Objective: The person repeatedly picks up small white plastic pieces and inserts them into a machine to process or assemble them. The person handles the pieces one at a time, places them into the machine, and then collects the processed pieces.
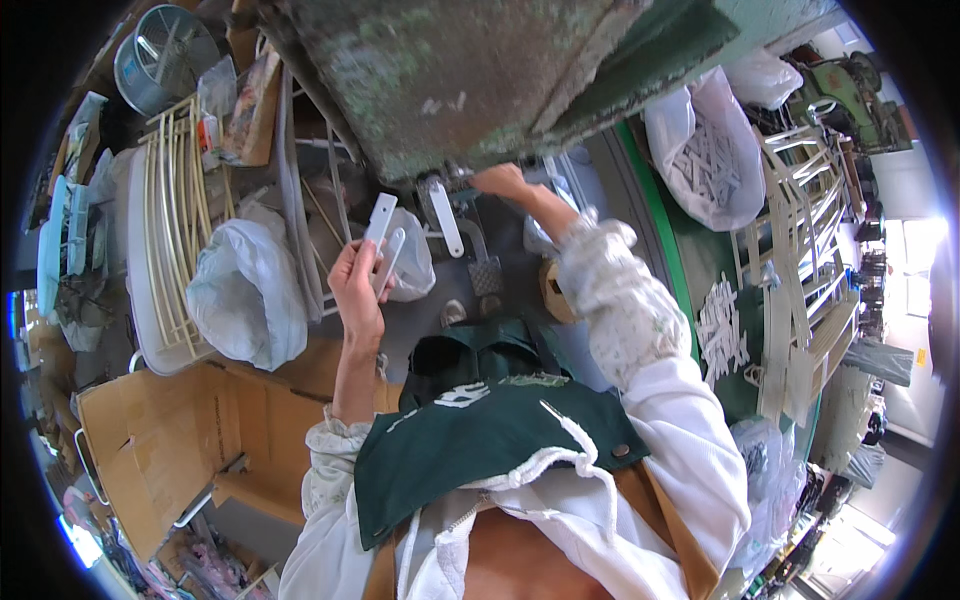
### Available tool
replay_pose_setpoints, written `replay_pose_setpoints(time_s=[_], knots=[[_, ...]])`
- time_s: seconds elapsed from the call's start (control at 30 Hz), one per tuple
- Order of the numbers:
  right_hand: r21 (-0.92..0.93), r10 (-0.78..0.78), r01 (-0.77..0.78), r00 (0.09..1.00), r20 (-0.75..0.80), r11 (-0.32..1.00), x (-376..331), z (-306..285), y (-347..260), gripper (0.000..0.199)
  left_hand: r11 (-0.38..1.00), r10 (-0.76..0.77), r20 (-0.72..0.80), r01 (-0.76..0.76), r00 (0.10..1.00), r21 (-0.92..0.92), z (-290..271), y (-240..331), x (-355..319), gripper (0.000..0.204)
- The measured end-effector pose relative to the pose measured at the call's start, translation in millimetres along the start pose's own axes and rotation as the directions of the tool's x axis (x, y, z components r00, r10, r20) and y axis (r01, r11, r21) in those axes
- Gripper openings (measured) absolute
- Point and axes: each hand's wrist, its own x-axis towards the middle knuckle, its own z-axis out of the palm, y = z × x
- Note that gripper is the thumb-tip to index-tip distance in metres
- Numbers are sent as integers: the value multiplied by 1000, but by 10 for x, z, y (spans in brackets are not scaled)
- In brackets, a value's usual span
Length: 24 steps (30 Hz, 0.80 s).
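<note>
Grasping two flat white strips [380, 218] in the fingers of the left hand [357, 288], one lying just beside the other and jutting past the fingertips. Holding the right hand [503, 182] at the lower edge of a worn green machine [460, 85], hiding the fingertips there, so being unable to tell whether clenching anything. Seeing a third strip [444, 218] under that edge, just left of the right fingers. Having a white bag [250, 300] left of the left fingers, and a green table [698, 255] bearing loose strips [722, 328] right of the right fingers.
</note>
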Motion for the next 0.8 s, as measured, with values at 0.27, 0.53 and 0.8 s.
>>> replay_pose_setpoints(time_s=[0.27, 0.53, 0.8], knots=[[931, 564, -272, 741, 364, -244, 369, -72, -288, 22, 999, 23, -64, -20, 998, 42, -155, 30, -178, 22], [799, 236, -447, 793, 562, -403, 359, -243, 108, 44, 999, 24, -41, -22, 999, 43, -128, -35, -230, 23], [757, 370, -526, 664, 650, -388, -113, 185, -301, 24, 999, 41, 81, -39, 996, -32, 291, -55, -168, 20]])
